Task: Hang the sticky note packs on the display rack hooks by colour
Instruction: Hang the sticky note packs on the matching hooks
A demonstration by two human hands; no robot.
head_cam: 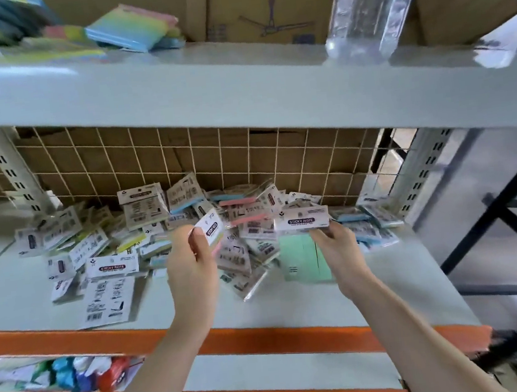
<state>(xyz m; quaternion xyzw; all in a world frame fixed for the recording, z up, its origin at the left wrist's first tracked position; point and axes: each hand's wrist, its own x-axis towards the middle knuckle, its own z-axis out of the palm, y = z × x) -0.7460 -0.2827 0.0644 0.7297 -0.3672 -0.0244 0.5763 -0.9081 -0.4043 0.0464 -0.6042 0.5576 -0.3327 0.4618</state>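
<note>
A heap of sticky note packs (146, 237) in clear sleeves lies on the grey middle shelf (199, 305), with blue, pink, yellow and green pads among them. My left hand (191, 264) grips one pack (212, 230) by its white header card, tilted. My right hand (340, 247) pinches a green pack (305, 248) just under its white "Sticky Note" header, held above the heap. A wire grid panel (214, 155) backs the shelf; no hooks show on it.
The upper shelf (239, 95) overhangs close above, carrying a clear plastic bottle (368, 9), loose coloured note pads (135, 29) and cardboard boxes. An orange beam (74, 342) edges the shelf front. Black metal frame bars (509, 199) stand at the right. Coloured goods sit below left.
</note>
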